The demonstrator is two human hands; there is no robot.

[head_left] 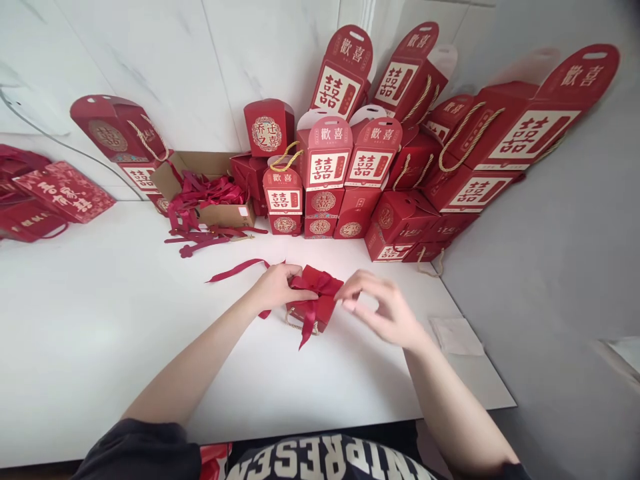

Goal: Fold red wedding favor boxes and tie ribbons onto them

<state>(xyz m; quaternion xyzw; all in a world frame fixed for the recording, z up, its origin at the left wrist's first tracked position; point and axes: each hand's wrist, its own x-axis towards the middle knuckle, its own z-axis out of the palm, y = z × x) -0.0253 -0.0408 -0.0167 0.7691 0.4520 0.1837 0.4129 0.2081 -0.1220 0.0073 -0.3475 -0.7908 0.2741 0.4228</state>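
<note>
Now both hands at red box (320,308) w/ ribbon (316,285)

A big pile of red gift boxes (380,167) with gold rope handles stands along the far edge of the white tabletop (100,320), reaching into the far right corner. To its left, an open cardboard box (210,190) holds loose red ribbons (205,193), some spilling out in front. More red packages (45,200) lie at the left edge.

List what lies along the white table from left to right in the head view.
Flat red bags → cardboard box of red ribbons → left hand → small red box with bow → right hand → white paper sheet.
</note>
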